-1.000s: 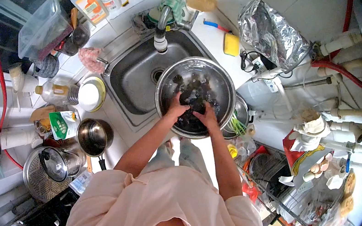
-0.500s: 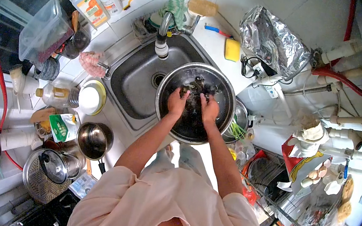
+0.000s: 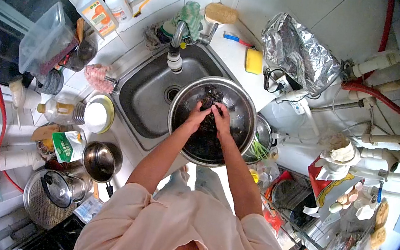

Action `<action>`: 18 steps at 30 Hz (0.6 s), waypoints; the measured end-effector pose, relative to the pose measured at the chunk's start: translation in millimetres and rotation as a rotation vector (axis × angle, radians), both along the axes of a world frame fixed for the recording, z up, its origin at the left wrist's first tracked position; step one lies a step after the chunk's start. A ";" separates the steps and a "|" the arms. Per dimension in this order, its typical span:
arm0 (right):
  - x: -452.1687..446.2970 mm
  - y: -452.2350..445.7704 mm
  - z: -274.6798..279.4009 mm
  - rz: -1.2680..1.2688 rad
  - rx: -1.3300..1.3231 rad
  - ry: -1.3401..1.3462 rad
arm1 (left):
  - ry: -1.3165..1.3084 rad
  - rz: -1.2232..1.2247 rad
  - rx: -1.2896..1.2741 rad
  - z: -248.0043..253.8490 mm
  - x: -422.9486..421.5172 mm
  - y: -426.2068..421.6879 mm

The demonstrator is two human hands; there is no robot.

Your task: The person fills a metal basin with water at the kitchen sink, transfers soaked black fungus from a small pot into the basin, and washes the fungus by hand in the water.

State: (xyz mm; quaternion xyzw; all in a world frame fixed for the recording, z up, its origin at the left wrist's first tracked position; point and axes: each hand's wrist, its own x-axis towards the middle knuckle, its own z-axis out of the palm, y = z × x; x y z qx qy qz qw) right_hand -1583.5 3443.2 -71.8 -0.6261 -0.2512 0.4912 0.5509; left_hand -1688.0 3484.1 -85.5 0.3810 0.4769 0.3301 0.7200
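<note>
A wide metal bowl [image 3: 244,112] sits at the near right edge of the sink, with dark, wet, ruffled pieces [image 3: 213,95] in it that resemble wood ear mushroom. Inside the bowl, my left hand [image 3: 198,116] has its fingers curled in on some of these pieces. My right hand [image 3: 221,119] is right beside it, fingers bent and thumb tip close to the left hand, also closed on dark pieces. Exactly what lies between the fingertips is partly hidden.
The steel sink [image 3: 137,98] with its faucet [image 3: 174,55] lies left of the bowl. A yellow sponge [image 3: 253,61] and foil-covered item [image 3: 299,54] stand to the right. Green onions [image 3: 259,149] rest in a smaller pan behind the bowl. A saucepan [image 3: 99,161] is at left.
My hands have come closer together, fingertips nearly meeting over the dark pieces. Earlier they were apart among the pieces. The view has shifted slightly.
</note>
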 end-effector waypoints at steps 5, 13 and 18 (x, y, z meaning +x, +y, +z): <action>-12.9 1.2 -17.0 -0.100 0.070 -0.585 | 0.517 0.182 0.208 29.6 18.4 -20.9; -26.7 -5.2 28.5 -0.118 -0.206 -0.834 | 0.678 0.255 0.188 5.9 21.4 -24.4; -23.9 -14.4 30.2 -0.153 -0.195 -0.704 | 0.621 0.224 0.051 12.1 14.5 -24.8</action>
